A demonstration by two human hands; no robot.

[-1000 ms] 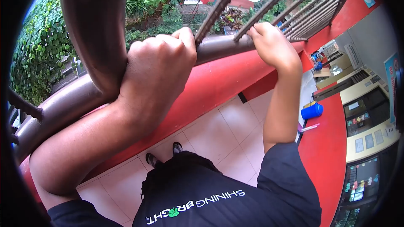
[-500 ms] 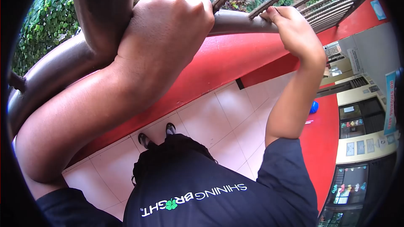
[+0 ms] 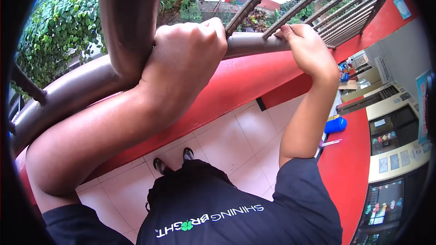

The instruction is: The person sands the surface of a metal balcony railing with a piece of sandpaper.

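A thick brown metal railing (image 3: 259, 44) runs across the upper part of the view. My left hand (image 3: 188, 54) is wrapped round it, just right of a thick brown post (image 3: 129, 16); its fingertips are hidden on the far side. My left forearm rests along the pipe. Farther right, my right hand (image 3: 309, 47) is closed on the same railing beside a twisted metal bar (image 3: 302, 4), thumb on top, other fingers mostly hidden.
Below the railing is a red low wall (image 3: 245, 75) above pale floor tiles (image 3: 254, 127), where my shoes (image 3: 188, 154) stand. Leafy vines (image 3: 59, 36) grow beyond the railing. At right are a blue object (image 3: 335, 125), a red surface (image 3: 347, 168) and windows (image 3: 386, 199).
The view has shifted, so railing and hands sit lower in the picture. More of the blue object at right shows. Both hands keep their hold on the railing.
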